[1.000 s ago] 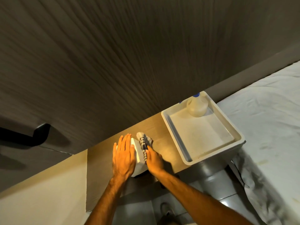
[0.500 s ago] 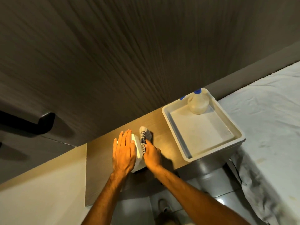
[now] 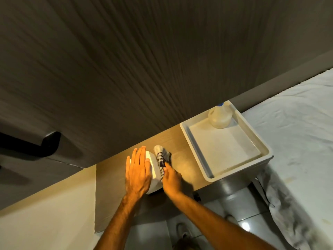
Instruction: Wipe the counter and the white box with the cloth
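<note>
A small white box (image 3: 154,170) stands on the wooden counter (image 3: 111,175) near its front edge. My left hand (image 3: 137,171) lies flat on the box's top, fingers together and stretched out. My right hand (image 3: 172,179) presses a striped dark-and-white cloth (image 3: 161,157) against the box's right side. The far end of the cloth sticks out past my fingers onto the counter. Most of the box is hidden under my hands.
A white tray (image 3: 191,139) sits on the counter to the right, with a plastic jug (image 3: 219,117) with a blue cap in its far corner. A dark wall panel rises behind. A white bed sheet (image 3: 295,141) lies at right; tiled floor below.
My right hand and the cloth have slid slightly away from me along the box's right side. The left hand stays flat on top.
</note>
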{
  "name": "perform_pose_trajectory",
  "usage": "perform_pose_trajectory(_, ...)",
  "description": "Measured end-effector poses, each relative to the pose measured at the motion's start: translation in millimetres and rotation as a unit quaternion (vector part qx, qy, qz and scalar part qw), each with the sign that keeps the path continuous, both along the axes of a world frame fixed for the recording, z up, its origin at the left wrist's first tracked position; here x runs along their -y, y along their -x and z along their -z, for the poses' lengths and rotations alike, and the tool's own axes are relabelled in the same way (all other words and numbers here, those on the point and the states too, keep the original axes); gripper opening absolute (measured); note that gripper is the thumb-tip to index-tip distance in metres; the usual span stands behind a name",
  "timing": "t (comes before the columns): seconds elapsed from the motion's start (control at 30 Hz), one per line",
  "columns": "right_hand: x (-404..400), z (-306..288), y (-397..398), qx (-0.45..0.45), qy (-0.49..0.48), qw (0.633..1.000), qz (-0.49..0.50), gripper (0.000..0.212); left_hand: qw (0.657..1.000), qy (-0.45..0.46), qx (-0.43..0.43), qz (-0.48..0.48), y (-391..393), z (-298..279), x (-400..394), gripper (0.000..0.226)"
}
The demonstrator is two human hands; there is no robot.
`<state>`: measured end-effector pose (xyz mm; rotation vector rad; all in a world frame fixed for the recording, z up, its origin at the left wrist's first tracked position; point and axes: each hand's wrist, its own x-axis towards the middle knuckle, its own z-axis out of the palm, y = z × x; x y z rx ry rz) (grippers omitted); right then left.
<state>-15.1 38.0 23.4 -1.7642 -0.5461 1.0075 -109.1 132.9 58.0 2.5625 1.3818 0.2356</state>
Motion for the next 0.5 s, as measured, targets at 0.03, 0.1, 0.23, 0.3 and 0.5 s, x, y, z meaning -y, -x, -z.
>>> perform_pose_trajectory(0.03,16,2,13,0.000,-0.007,1.000,0.017,0.032,1.000,-0.003,-0.003,0.000,1,1,-1,0.072)
perform_pose_trajectory(0.1,46,-6,35,0.012,-0.035,0.999,0.038,0.025,1.000,-0.004,-0.010,0.000,2,3,-3,0.072)
perform_pose_trajectory(0.23,27,-37,30,0.029,-0.134,0.990,0.040,0.030,0.999,-0.012,-0.013,0.032,6,4,-4,0.083)
perform_pose_trajectory(0.3,-1,-46,14,0.041,-0.149,0.988,0.025,0.032,0.999,-0.012,-0.005,0.035,5,4,-2,0.079)
perform_pose_trajectory(0.5,0,-4,0,0.010,-0.010,1.000,0.005,0.032,1.000,-0.011,-0.008,0.000,1,3,-1,0.073)
